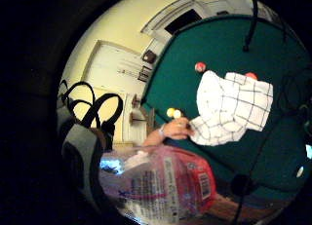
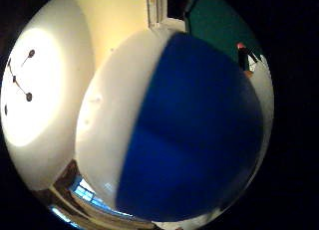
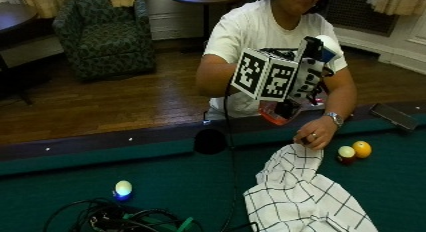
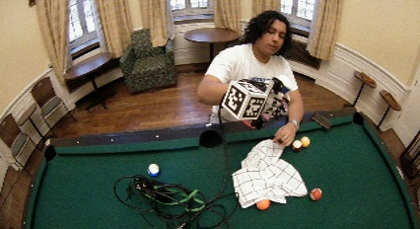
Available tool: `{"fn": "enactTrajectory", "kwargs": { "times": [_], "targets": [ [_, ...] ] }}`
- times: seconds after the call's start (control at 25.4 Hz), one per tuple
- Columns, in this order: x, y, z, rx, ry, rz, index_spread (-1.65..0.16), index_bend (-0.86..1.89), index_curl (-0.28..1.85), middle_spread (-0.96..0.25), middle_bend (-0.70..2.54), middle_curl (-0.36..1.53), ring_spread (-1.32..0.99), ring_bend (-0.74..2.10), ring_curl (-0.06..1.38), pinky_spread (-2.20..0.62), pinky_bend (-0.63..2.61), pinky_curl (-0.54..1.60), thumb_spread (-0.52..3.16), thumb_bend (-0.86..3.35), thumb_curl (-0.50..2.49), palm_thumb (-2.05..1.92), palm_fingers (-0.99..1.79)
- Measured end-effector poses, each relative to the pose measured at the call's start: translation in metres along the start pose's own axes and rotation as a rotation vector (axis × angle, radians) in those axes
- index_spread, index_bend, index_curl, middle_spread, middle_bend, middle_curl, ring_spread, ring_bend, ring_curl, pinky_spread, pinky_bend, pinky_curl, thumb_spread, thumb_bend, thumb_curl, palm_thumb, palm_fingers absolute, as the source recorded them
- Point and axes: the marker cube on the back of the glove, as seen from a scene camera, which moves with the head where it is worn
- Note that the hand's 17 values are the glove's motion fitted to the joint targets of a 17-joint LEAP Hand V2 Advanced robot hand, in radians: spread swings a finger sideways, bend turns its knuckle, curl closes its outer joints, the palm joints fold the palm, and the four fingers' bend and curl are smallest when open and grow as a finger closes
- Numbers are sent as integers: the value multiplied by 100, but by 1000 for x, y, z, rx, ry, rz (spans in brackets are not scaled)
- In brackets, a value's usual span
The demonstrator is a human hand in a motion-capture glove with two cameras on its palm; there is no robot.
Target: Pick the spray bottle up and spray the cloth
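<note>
While the gloved right hand (image 3: 303, 74) grips the clear pink-liquid spray bottle with white-and-blue head (image 3: 318, 48) above the green felt surface (image 3: 166, 172), the bare left hand (image 3: 313, 134) pinches the white black-grid cloth (image 3: 299, 197), at 5 o'clock from the bottle.
</note>
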Motion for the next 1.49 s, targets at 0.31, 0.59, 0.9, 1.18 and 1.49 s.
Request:
{"fn": "enactTrajectory", "kwargs": {
  "times": [0.31, 0.59, 0.9, 1.18, 1.49],
  "targets": [
    [19, -4, 17, 147, -46, -117, -27, 30, 60, -22, 59, 52, -22, 67, 47, -28, 42, 40, 19, -3, 81, 94, 137],
    [36, -12, 60, 176, -116, -198, -27, 30, 60, -22, 59, 52, -22, 68, 47, -28, 42, 40, 19, -3, 81, 94, 137],
    [77, -38, 122, 212, -200, -180, -27, 30, 60, -22, 59, 52, -22, 68, 47, -28, 43, 40, 18, -3, 81, 93, 138],
    [101, -58, 164, 234, -177, -186, -27, 30, 60, -22, 60, 52, -22, 67, 47, -28, 43, 39, 18, -3, 81, 93, 138],
    [130, -73, 210, 280, -160, -169, -27, 30, 61, -22, 60, 52, -21, 67, 47, -28, 43, 39, 19, -3, 81, 93, 138]
  ]
}}
